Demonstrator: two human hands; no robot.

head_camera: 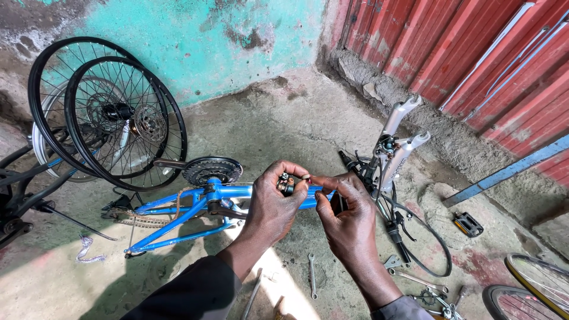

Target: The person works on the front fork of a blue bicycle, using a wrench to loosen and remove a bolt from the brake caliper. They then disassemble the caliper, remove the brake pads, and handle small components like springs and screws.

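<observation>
Fingers of the left hand (274, 204) pinch a small metal bearing part (285, 184); right hand (349, 216) fingertips close on its end

Glossy blue metal bicycle frame (178, 204) on rough concrete floor (278, 118).

Bright daylight, sharp; edges perhaps distorted

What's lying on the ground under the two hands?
A wrench lies on the concrete floor below the left hand and right hand. The blue frame passes beneath them; the hands cover its middle.
</observation>
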